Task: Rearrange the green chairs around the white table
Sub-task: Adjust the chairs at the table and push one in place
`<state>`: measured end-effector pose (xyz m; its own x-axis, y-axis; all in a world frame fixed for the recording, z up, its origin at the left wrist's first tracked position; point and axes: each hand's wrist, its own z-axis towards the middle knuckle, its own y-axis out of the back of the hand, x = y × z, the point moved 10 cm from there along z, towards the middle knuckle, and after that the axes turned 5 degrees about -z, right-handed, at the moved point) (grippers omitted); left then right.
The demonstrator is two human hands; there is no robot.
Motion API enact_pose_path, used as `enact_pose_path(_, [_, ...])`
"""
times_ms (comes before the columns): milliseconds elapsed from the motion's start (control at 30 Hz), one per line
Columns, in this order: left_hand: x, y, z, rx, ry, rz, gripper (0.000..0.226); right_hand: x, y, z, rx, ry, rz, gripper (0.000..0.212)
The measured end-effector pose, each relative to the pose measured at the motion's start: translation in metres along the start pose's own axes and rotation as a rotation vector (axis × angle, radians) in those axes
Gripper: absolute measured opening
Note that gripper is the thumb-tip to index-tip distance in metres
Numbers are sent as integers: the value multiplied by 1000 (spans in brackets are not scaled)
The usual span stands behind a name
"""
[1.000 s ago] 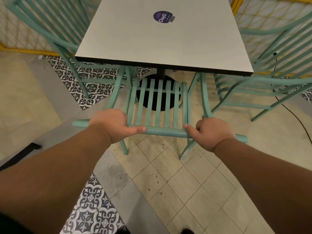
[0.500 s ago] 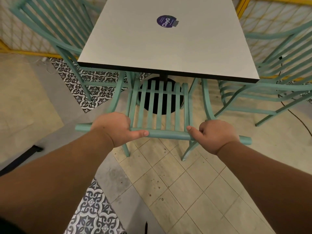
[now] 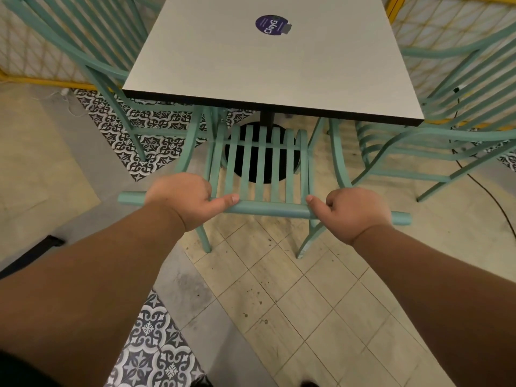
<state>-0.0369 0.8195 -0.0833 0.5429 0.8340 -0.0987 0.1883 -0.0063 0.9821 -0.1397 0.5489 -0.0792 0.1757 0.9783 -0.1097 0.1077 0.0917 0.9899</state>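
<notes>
A round purple sticker (image 3: 270,25) near the far edge of the white table (image 3: 251,68) reads "ClayG" in white letters. Smaller print on it is too small to read.

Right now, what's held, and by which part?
The green chair, by its top rail: left hand and right hand both grip it.

Both arms (image 3: 111,275) extended forward; left grip (image 3: 184,196) and right grip (image 3: 354,213) each curl around the chair rail (image 3: 268,209), thumbs (image 3: 227,199) pointing inward.
</notes>
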Motion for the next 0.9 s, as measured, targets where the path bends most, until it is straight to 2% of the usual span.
enact_pose_path(233, [5, -5, 9, -7, 14, 0, 102, -6, -1, 8, -42, -12, -24, 83])
enact_pose_path(333, [7, -5, 9, -21, 43, 40, 104, -6, 1, 6, -62, -11, -21, 89])
enact_pose_path(433, [5, 4, 2, 45, 124, 88, 112, -1, 9, 1, 29, 50, 62, 103])
enact_pose_path(500, [-6, 21, -13, 53, 146, 203, 113, 2, 23, -17, 66, 48, 151, 98])
enact_pose_path(567, [-25, 44, -30, -23, 110, 184, 102, 2, 38, -43, 21, 4, 254, 85])
enact_pose_path(667, [-57, 85, -66, -150, 45, -107, 82, 0, 70, -87, -66, -37, 278, 70])
enact_pose_path(900, [-92, 140, -147, -165, 4, -213, 54, -32, 142, -175, -105, -190, 263, 60])
